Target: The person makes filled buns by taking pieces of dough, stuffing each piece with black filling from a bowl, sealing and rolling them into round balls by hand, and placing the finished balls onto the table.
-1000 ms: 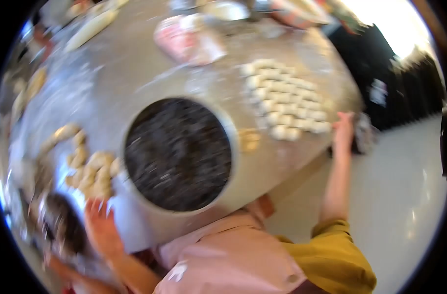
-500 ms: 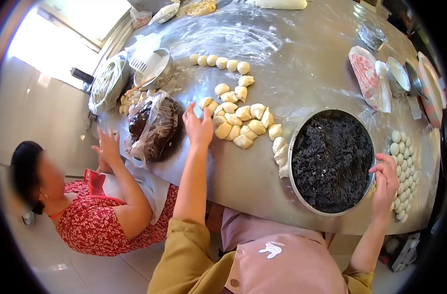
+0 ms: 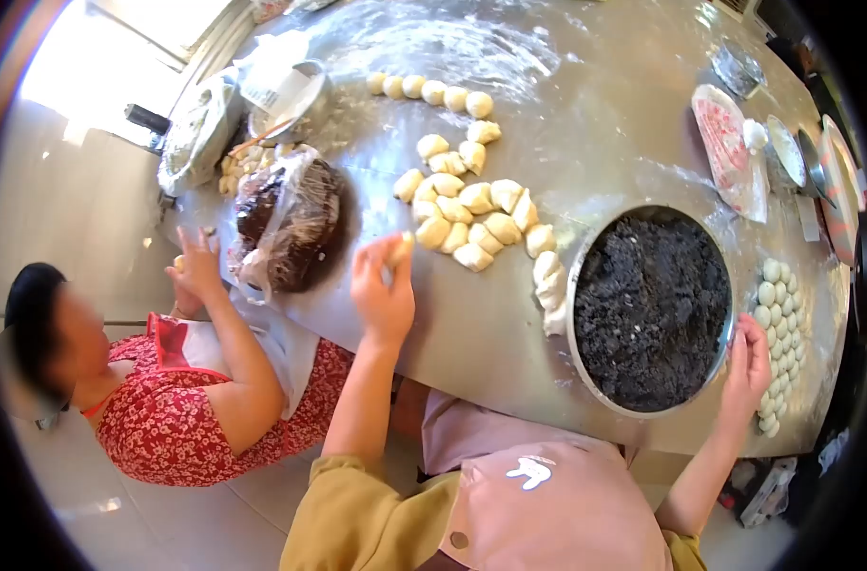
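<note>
Pinched in the fingertips of my left hand (image 3: 384, 290) is a small pale dough piece (image 3: 407, 244), mostly covered by the fingers. Just beyond it lies a cluster of cut dough pieces (image 3: 476, 198), and a row of rounder dough balls (image 3: 433, 92) sits farther back. My right hand (image 3: 749, 366) is at the right rim of a round metal bowl (image 3: 573, 328) full of dark crumbly filling (image 3: 650, 309). Its fingers are drawn together; whether they hold anything is hidden.
At left, a person in a red floral garment (image 3: 181, 419) works with both hands beside a plastic-wrapped dark brown mass (image 3: 305, 228). Many small pale balls (image 3: 779, 333) lie at right. Bowls (image 3: 295, 100) and a red-and-white bag (image 3: 723, 143) stand farther back on the floury metal table (image 3: 623, 114).
My left hand has drawn back from the dough cluster toward me with one piece pinched. My right hand has slid slightly lower, its fingers drawn off the filling side of the rim.
</note>
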The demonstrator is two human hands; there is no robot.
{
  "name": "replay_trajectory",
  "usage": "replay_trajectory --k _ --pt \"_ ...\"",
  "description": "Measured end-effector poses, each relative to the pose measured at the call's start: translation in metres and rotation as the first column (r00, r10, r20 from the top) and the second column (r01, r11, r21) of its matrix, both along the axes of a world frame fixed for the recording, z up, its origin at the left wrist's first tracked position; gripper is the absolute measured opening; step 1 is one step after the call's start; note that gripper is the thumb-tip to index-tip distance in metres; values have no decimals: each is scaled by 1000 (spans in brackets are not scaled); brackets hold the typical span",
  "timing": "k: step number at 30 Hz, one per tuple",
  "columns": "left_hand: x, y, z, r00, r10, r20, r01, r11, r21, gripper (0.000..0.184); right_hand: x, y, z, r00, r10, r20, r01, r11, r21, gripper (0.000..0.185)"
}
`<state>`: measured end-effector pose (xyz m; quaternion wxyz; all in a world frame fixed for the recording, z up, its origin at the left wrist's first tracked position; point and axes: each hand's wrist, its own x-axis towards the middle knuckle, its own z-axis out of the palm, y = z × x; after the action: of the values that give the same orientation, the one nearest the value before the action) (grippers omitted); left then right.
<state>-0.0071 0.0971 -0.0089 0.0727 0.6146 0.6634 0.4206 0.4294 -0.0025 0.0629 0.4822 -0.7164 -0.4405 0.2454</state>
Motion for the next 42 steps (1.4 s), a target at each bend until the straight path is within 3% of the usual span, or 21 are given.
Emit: replay_trajectory --k 2,3,5,8,11,13,17,18,21,24,27,31,34,35,37,38,41,42 --pt "14 -53 -25 965 -172 -199 143 978 -153 28 11 -2 2 999 -26 35 26 999 -21 10" --pt "20 -58 -24 949 -141 -282 105 985 -137 31 1 9 -1 999 -1 48 1 1000 -16 11" --pt "32 -57 -8 967 -110 -232 73 984 -163 28 -8 16 0 997 78 -18 -76 992 100 13" --pt "34 -36 -16 982 -113 -149 80 974 -213 14 -16 28 7 972 160 173 -175 981 79 15" --pt "38 -26 -28 935 -82 -346 -3 971 -238 9 -30 41 31 913 280 298 -285 958 -26 17" --pt "40 -26 -27 935 -89 -344 -12 960 -280 15 -40 54 43 869 369 330 -376 926 -43 18" --pt "41 -35 -26 872 -125 -474 -6 964 -267 35 -55 88 34 583 564 585 -668 742 -49 30" --pt "41 -37 -26 840 -131 -526 -4 969 -247 42 -61 94 33 538 621 570 -698 707 -111 33" --pt "43 -39 -11 865 -168 -473 -39 917 -396 60 -70 109 18 367 697 616 -758 608 -236 43" --pt "38 -40 -11 861 -194 -470 -16 914 -405 67 -74 110 16 336 766 548 -743 573 -345 46" --pt "29 -50 -14 906 -240 -350 66 894 -442 68 -78 103 21 379 761 527 -716 602 -354 36" --pt "15 -60 -8 961 -266 -79 196 852 -486 41 -81 92 17 353 713 606 -691 635 -344 24" --pt "10 -68 2 971 -221 -95 139 837 -529 23 -83 86 14 363 673 645 -673 668 -318 17" --pt "12 -69 7 977 -140 161 206 821 -533 20 -82 84 16 366 675 640 -683 662 -308 17" --pt "23 -76 20 781 54 622 346 792 -503 16 -76 79 20 374 685 625 -692 655 -303 17" --pt "32 -79 28 546 81 834 460 803 -379 14 -70 77 17 415 688 596 -699 660 -276 16" --pt "73 -75 77 -27 172 985 634 764 -116 19 -51 76 28 517 716 468 -703 668 -246 18" --pt "89 -71 87 -76 236 969 674 728 -125 23 -47 73 36 630 694 348 -636 719 -282 21"
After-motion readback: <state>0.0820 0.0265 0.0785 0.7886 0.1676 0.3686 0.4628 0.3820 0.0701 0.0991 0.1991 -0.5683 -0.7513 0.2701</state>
